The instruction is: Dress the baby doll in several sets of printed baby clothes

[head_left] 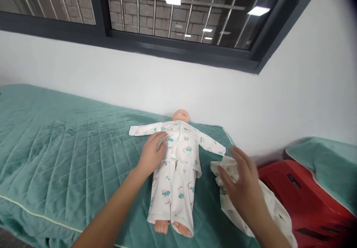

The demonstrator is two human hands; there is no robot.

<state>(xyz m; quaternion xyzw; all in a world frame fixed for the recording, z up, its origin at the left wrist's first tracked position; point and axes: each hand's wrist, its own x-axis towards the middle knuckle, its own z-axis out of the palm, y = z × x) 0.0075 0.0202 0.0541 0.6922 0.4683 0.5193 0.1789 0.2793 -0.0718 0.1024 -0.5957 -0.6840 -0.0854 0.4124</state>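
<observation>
A baby doll [180, 115] lies on its back, dressed in a white pajama top [185, 143] and matching pajama pants [167, 190] with a small teal print. Both sleeves stretch out sideways, and its feet show below the pant cuffs. My left hand [153, 151] is at the left side of the top, fingers extended and thumb apart; whether it touches the fabric I cannot tell. Over a crumpled off-white cloth [231, 207], my right hand [242, 183] is raised with fingers spread, holding nothing. That hand and forearm hide part of the cloth.
A quilted green cover [69, 143] lies beneath the doll, against the white wall [134, 80]. At the right stands a red plastic chair or stool [295, 188] with another green cloth [329, 162] over it. A dark-framed barred window [178, 50] is above.
</observation>
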